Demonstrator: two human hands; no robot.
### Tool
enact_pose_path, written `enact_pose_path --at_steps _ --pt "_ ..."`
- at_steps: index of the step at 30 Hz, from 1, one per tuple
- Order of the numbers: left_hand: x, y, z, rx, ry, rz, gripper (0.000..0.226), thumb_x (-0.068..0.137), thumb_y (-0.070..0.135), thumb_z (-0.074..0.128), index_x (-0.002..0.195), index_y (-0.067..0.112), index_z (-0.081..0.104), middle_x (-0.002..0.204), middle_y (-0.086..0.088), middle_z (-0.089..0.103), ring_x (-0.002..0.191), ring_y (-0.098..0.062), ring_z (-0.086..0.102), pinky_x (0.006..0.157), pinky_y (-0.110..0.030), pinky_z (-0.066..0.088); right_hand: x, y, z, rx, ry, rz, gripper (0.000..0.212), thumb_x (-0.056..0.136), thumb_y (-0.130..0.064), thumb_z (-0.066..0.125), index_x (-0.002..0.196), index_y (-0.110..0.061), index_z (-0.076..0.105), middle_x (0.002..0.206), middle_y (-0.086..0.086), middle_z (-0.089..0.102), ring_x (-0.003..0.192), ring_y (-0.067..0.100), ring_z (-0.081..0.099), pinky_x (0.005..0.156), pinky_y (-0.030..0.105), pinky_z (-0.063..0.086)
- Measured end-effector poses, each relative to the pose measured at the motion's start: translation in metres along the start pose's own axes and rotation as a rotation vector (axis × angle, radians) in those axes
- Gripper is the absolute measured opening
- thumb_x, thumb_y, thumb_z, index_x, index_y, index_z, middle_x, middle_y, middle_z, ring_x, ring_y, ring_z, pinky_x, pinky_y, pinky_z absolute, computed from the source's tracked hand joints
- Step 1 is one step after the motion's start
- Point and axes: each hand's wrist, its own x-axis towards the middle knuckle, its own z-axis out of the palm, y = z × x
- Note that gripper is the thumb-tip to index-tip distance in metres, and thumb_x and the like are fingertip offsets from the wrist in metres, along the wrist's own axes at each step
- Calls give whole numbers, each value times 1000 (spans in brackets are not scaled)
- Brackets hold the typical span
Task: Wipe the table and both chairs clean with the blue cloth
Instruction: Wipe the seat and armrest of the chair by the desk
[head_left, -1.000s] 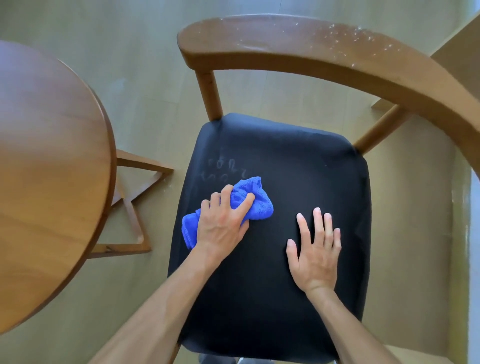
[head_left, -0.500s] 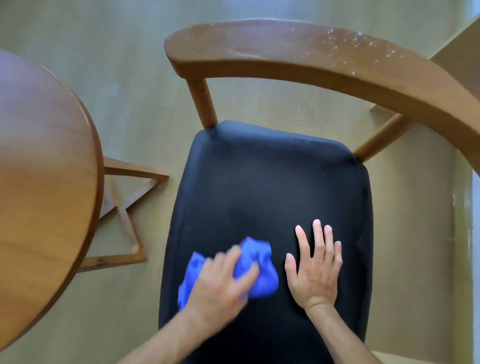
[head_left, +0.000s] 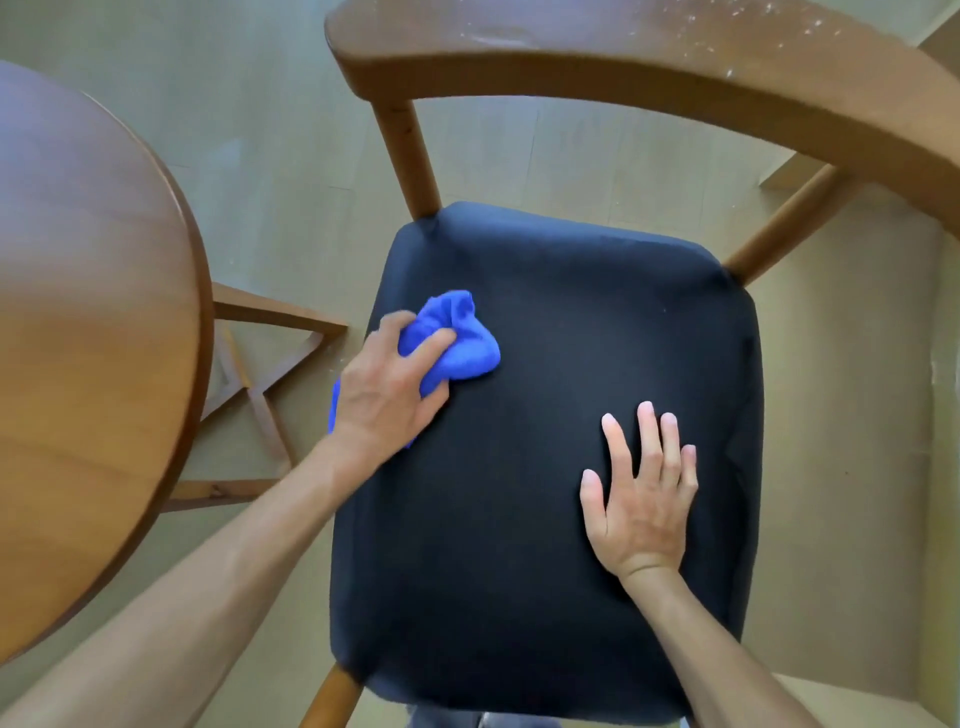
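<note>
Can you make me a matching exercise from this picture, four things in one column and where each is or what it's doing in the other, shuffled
Things:
1. blue cloth
2. right hand
3. round table
4. backrest rail

States:
A. speckled with pale specks, at the top of the view
B. lying flat, fingers straight, on the black seat
C. bunched under the left hand near the seat's left edge
D. wooden top at the left of the view

Pairs: 1-C, 2-B, 3-D, 4-A
</note>
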Motion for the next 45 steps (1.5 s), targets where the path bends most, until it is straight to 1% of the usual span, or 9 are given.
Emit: enact_pose_path --at_steps 5,9,13,15,17,27,32,37,45 --pt "-167 11 -31 -98 -290 386 44 70 23 61 113 29 55 119 -13 47 75 -28 58 58 -32 52 0 0 -2 -11 -17 7 56 92 -39 38 143 -17 43 156 16 28 145 37 22 116 55 18" --pt "-148 -12 -41 -52 -341 624 36 77 20 59 111 29 51 117 -14 45 73 -31 60 59 -34 52 -2 -1 0 -8 -2 13 56 92 -39 37 143 -17 43 156 16 29 145 36 22 116 56 18" --pt "-4 -43 -15 1 -5 156 42 78 23 53 119 25 50 118 -23 52 92 -41 61 66 -45 55 -2 0 2 -15 20 3 56 92 -38 36 143 -16 43 156 16 28 145 36 22 116 55 16" --pt "64 -55 -6 -52 24 -231 45 86 26 55 130 26 50 127 -17 45 106 -38 54 80 -42 51 -4 0 3 -8 33 4 56 92 -38 37 143 -16 43 155 16 28 145 36 22 116 54 16" --pt "85 -58 4 -123 -4 -362 45 88 29 57 133 26 51 130 -11 41 108 -33 53 87 -41 48 -2 -1 4 -7 34 6 57 91 -38 37 143 -15 43 155 16 29 145 37 22 116 54 15" --pt "-202 -9 -39 -244 -244 15 52 75 29 59 127 32 52 129 -10 41 106 -21 52 64 -33 57 0 -3 0 -6 6 25 57 90 -39 36 140 -13 45 155 17 29 144 38 22 115 56 16" --pt "-115 -19 -21 -215 -154 89 46 76 29 57 122 25 53 125 -13 42 105 -28 53 79 -30 52 0 -2 2 7 20 21 58 89 -38 37 141 -14 44 154 17 30 144 38 23 115 55 15" --pt "25 -24 -10 -94 -92 15 33 80 19 51 110 19 67 119 -15 55 86 -22 54 59 -29 48 1 -2 4 -5 10 16 58 89 -38 37 142 -15 41 155 17 29 144 37 22 116 55 15" --pt "-78 -7 -39 -189 -203 -146 65 81 44 53 139 15 46 113 -3 58 95 -22 57 77 -33 51 -1 -3 3 -5 -6 12 58 90 -38 37 143 -15 41 155 16 28 145 37 21 116 54 14"
